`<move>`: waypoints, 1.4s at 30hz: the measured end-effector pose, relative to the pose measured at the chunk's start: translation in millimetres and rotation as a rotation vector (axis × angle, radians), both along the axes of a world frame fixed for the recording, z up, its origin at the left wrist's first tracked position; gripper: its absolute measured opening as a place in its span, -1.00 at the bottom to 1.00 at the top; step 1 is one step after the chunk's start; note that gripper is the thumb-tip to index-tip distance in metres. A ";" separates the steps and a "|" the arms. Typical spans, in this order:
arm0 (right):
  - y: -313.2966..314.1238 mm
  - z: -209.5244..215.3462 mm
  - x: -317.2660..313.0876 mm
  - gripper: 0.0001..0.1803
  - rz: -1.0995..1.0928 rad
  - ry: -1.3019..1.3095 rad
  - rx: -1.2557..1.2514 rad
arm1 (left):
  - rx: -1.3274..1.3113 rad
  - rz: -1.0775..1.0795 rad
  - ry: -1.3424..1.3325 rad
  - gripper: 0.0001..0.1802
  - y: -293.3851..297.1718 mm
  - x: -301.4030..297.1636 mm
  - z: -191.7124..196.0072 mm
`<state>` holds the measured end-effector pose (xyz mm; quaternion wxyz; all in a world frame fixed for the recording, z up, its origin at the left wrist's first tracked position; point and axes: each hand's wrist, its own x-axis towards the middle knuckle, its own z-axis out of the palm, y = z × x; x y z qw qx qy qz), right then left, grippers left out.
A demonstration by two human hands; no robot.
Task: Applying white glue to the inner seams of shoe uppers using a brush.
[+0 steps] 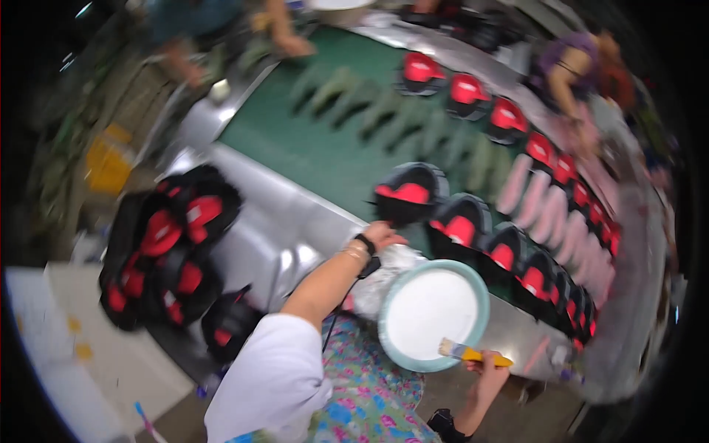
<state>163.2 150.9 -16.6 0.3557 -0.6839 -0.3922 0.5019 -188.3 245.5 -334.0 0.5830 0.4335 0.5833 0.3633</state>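
My right hand (pixel 490 371) is closed around the yellow handle of a paintbrush (pixel 473 354). Its pale bristles sit over the near right rim of a round teal-rimmed basin (pixel 478 289) with white liquid (pixel 432 310) in it. At the near edge of the green work surface, my left hand (pixel 379 235) has its fingers curled at the near end of a black and red shoe upper (pixel 405 193); blur hides the exact grip. Crumpled clear plastic (pixel 380 284) lies between my left wrist and the basin.
More black and red shoe uppers (pixel 459 227) line the green conveyor (pixel 288 159), beside rows of grey-green and pink soles (pixel 543 210). A heap of uppers (pixel 166 236) lies on the metal table (pixel 269 214) at left. Co-workers' hands (pixel 294 46) and a purple-clad person (pixel 569 66) are across.
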 end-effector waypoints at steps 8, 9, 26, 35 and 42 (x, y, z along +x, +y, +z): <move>42.1 9.3 -99.5 -0.70 0.380 0.088 0.262 | -0.024 0.406 1.004 -0.45 -186.7 -154.4 144.9; 46.3 11.4 -115.9 -0.71 0.402 0.127 0.219 | -0.024 0.451 1.273 -0.40 -215.3 -184.5 148.8; -17.1 -30.0 -361.5 -0.55 1.327 -0.328 0.906 | -0.410 0.558 1.200 -0.63 -256.0 -333.6 193.6; -64.0 -46.8 -403.0 -0.43 1.494 -0.360 0.893 | 0.005 0.868 0.548 -0.43 -278.6 -214.1 267.2; -48.2 24.2 -376.6 -0.60 1.511 -0.227 0.591 | 0.312 0.529 0.037 -0.10 -320.2 -204.6 291.0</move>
